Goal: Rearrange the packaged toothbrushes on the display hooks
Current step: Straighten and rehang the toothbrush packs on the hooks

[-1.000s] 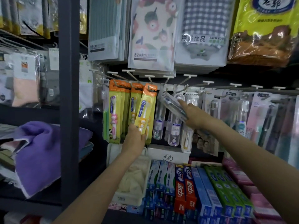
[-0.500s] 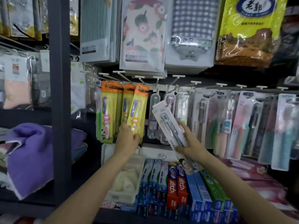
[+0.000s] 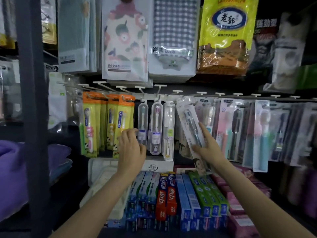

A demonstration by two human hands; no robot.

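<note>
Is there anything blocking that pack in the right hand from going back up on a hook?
Nothing visible blocks it. The right hand holds the toothbrush pack tilted, its top just below the hook row, in front of hanging packs.

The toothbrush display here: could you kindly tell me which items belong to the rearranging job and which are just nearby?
Job: toothbrush pack held by right hand; left hand; orange-carded toothbrushes; hooks.
Nearby: toothpaste boxes; purple towel.
</note>
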